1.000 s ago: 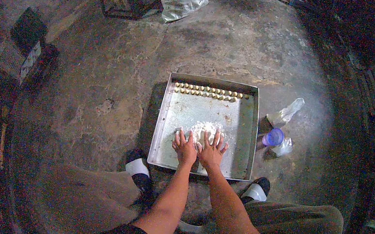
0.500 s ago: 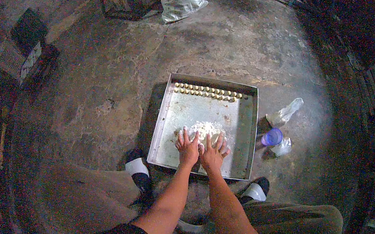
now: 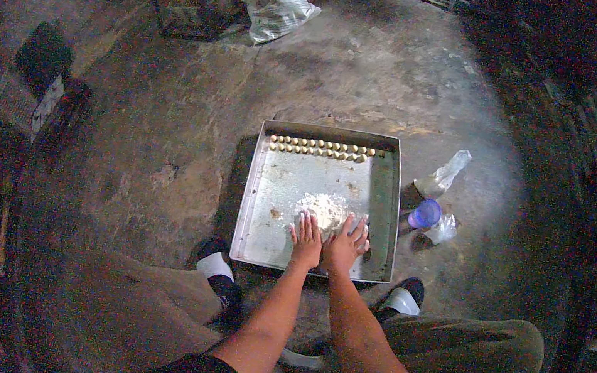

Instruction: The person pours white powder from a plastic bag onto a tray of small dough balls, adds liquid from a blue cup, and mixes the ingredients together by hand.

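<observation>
A square metal tray (image 3: 272,182) with raised sides lies on the floor in front of me. Near its front side is a loose heap of white powder, like flour (image 3: 321,206). My left hand (image 3: 306,242) lies flat at the heap's near edge, fingers stretched forward and fairly close together. Just right of it, my right hand (image 3: 343,247) has its fingers spread at the heap's right edge, with white powder on them. Neither hand grips anything. Along the tray's far side run two rows of small pale dough-like balls (image 3: 320,148).
Right of the tray stand a purple cup (image 3: 426,214), a tall clear plastic bag with pale contents (image 3: 444,174) and a smaller bag (image 3: 445,229). A white sack (image 3: 276,9) lies at the back beside a dark frame. A box (image 3: 19,91) is at the far left. My feet flank the tray.
Both hands have drawn back slightly from the heap toward me, so more powder shows. The left fingers are closer together. The whole view has shifted a little.
</observation>
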Action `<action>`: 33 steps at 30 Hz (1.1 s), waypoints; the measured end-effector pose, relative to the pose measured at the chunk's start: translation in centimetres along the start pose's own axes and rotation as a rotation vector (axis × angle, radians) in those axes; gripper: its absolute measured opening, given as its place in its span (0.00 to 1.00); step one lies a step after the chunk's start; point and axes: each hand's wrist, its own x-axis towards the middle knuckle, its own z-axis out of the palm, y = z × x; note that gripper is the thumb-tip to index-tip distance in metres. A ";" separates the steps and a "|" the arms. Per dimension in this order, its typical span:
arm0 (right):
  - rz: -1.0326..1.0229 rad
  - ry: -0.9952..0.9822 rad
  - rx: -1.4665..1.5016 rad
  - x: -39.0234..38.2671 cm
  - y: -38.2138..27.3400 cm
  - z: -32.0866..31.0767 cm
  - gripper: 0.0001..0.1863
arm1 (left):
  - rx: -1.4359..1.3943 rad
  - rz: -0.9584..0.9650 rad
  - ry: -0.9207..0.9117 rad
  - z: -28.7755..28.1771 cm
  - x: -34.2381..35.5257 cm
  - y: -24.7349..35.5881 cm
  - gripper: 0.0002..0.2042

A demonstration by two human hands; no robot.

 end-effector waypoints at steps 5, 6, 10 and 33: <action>0.080 0.045 0.110 0.5 1.5 -0.3 0.36 | -0.161 0.066 0.092 -0.7 1.0 1.1 0.35; 0.071 0.056 0.126 0.5 1.4 -0.4 0.36 | -0.211 0.078 0.147 -0.8 1.1 0.9 0.35; -0.040 -0.114 0.077 -0.1 1.8 -1.2 0.34 | -0.110 -0.081 0.252 -2.0 1.9 -0.6 0.33; 0.023 -0.508 0.298 -0.4 -1.2 -0.7 0.25 | -0.083 -0.039 0.182 -3.9 3.3 -2.2 0.24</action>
